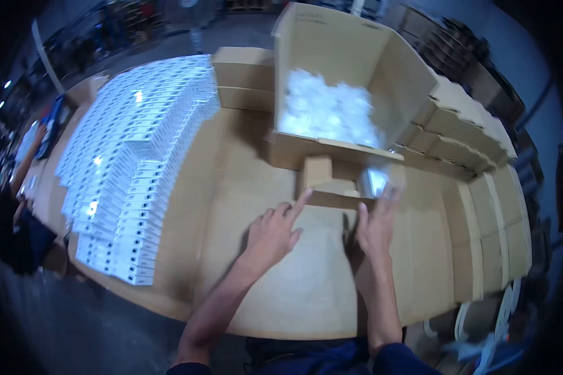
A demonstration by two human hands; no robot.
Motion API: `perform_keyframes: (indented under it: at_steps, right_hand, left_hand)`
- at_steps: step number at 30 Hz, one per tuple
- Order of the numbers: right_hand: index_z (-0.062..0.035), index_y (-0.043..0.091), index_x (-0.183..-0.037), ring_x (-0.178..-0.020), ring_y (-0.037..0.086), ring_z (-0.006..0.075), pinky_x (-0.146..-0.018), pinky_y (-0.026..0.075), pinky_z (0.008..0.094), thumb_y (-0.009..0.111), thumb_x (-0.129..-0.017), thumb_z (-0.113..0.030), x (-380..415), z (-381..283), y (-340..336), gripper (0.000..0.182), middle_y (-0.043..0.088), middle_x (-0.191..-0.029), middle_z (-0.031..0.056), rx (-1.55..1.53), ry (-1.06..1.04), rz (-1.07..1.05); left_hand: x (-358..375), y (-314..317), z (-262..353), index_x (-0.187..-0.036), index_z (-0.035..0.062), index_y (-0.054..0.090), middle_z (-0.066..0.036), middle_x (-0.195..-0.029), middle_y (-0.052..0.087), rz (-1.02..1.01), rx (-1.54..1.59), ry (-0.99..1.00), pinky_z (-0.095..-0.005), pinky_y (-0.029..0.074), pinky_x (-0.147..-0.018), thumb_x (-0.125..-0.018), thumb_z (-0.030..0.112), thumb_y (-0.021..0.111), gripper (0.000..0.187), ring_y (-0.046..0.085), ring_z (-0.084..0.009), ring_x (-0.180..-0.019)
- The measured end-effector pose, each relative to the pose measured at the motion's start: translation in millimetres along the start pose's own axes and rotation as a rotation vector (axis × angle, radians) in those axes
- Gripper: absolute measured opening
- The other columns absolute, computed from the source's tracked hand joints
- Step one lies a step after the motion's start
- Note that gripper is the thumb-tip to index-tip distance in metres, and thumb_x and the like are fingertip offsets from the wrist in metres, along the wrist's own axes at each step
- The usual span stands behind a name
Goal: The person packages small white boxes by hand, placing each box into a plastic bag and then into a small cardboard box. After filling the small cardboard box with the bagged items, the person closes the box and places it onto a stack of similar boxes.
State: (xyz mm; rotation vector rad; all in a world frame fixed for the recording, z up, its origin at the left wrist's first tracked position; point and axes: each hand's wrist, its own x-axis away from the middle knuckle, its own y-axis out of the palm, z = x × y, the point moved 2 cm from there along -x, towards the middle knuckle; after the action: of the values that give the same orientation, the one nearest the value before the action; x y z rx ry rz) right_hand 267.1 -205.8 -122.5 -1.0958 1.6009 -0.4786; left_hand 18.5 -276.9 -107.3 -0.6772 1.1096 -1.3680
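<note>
In front of me a small open cardboard box [334, 199] lies on the table, right below the large carton. My left hand [272, 232] has its index finger stretched out, with the fingertip right at the box's near left corner, and the other fingers are loosely bent. Fingers spread and slightly blurred, my right hand [376, 228] is at the box's near right corner. Its fingertips overlap a shiny, pale plastic-wrapped piece [374, 182] inside the right end. A raised brown cardboard part [318, 172] stands at the box's left end.
Behind the small box, a large open carton [341, 37] holds many white plastic-wrapped pieces [328, 109]. Rows of white boxes [131, 169] are stacked at left. Brown cardboard boxes [488, 231] line the right side of the table [281, 300]. Another person [19, 231] is at far left.
</note>
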Motion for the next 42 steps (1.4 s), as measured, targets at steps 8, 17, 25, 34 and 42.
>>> perform_keyframes:
  at_steps: [8,17,25,34,42]
  right_hand:
    - [0.0043,0.027,-0.156,-0.141,0.044,0.0408,-0.120,0.031,0.0475,0.058,-0.090,0.000,-14.4,-145.5,28.2,0.073,0.045,-0.155,0.0238,-0.789,-0.394,-0.107]
    - [-0.0018,0.015,-0.161,-0.141,0.043,0.0416,-0.119,0.031,0.0523,0.056,-0.086,-0.006,-70.7,-360.3,119.1,0.085,0.054,-0.149,0.0197,-0.815,-0.772,-0.453]
    - [-0.0027,0.009,-0.162,-0.144,0.038,0.0447,-0.121,0.025,0.0554,0.054,-0.083,-0.007,-79.3,-388.6,147.7,0.090,0.056,-0.148,0.0172,-0.714,-0.837,-0.450]
    - [0.0008,0.007,-0.162,-0.145,0.035,0.0486,-0.124,0.025,0.0519,0.054,-0.078,-0.001,-86.5,-377.5,134.5,0.095,0.037,-0.158,0.0280,-0.815,-0.869,-0.497]
    - [-0.0240,0.006,-0.167,-0.119,0.060,0.0270,-0.092,0.057,0.0386,0.059,-0.105,-0.026,-87.7,-276.2,68.4,0.081,0.046,-0.149,0.0230,-1.579,0.040,-1.306]
  left_hand:
    - [54.4,-97.5,-112.1,-0.126,0.0007,0.051,-0.018,-0.115,0.059,0.413,-0.077,-0.238,-0.0457,0.048,-0.096,-0.084,0.009,0.072,0.047,0.057,-0.0379,-0.112]
    - [35.1,-164.7,-231.4,-0.124,0.0007,0.051,-0.014,-0.115,0.059,0.626,-0.325,-0.232,-0.0455,0.046,-0.097,-0.083,-0.001,0.057,0.042,0.055,-0.0325,-0.118]
    - [34.6,-171.6,-243.0,-0.123,0.0033,0.057,-0.012,-0.118,0.063,0.635,-0.361,-0.223,-0.0453,0.048,-0.097,-0.084,-0.006,0.057,0.040,0.058,-0.0321,-0.117]
    - [36.2,-176.6,-239.8,-0.111,0.0098,0.070,-0.009,-0.113,0.062,0.610,-0.400,-0.219,-0.0433,0.049,-0.093,-0.076,0.000,0.078,0.036,0.059,-0.0293,-0.112]
    - [31.9,-161.1,-139.5,-0.103,-0.0001,0.063,-0.016,-0.117,0.061,0.728,-0.134,0.081,-0.0511,0.051,-0.100,-0.072,-0.013,0.073,0.035,0.059,-0.0410,-0.120]
